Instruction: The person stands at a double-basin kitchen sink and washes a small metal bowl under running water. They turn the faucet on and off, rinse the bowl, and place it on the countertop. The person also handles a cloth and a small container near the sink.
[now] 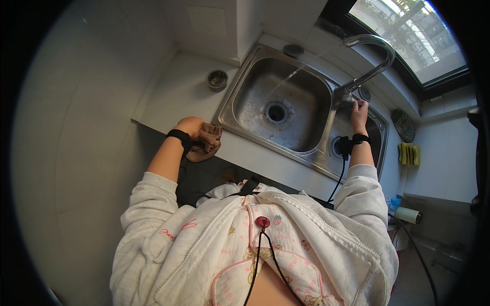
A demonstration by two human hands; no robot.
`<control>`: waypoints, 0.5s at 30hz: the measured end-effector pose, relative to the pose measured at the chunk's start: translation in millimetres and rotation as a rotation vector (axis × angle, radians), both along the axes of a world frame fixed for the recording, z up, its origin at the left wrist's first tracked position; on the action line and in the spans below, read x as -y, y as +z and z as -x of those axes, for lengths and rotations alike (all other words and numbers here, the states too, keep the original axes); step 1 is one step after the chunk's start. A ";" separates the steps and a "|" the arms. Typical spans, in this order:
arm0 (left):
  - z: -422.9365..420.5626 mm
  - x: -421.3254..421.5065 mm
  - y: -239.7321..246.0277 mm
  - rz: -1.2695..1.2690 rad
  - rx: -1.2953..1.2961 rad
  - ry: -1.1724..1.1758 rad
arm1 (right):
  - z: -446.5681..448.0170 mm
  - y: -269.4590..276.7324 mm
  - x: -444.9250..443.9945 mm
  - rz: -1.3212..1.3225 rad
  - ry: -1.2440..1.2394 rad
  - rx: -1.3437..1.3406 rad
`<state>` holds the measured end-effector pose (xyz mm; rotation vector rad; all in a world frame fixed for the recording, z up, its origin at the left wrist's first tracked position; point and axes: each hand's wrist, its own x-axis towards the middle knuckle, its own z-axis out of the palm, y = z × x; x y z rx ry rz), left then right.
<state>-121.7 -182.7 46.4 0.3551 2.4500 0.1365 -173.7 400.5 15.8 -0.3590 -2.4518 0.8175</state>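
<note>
My left hand [190, 127] grips a bunched brown cloth [209, 140] at the counter's front edge, left of the sink. At the base of the curved chrome faucet [386, 49], my right hand [360, 111] has its fingers on the lever [347, 103]. A thin stream of water [293, 73] runs from the spout into the larger steel basin [250, 91]. That basin's round drain [276, 113] is uncovered. Beneath my right forearm lies the smaller basin [337, 126], partly hidden by the arm and a wrist strap.
A sink strainer basket [217, 80] with some residue stands on the white counter [180, 88]. A dark round stopper [293, 50] rests behind the sink. Yellow sponges [409, 153] and a dark scrubbing pad [403, 125] are at the right. A black cable [339, 179] hangs from my right wrist.
</note>
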 end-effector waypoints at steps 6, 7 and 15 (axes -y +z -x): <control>0.6 -5.3 7.4 0.064 0.041 0.016 | 2.2 -6.7 -5.7 -0.008 0.008 -0.012; 0.4 -6.0 8.6 0.066 0.034 0.015 | 3.0 -8.9 -7.5 -0.028 0.013 -0.024; -0.9 -1.1 2.8 -0.045 -0.054 -0.042 | 14.8 -21.3 -21.7 -0.058 0.003 -0.009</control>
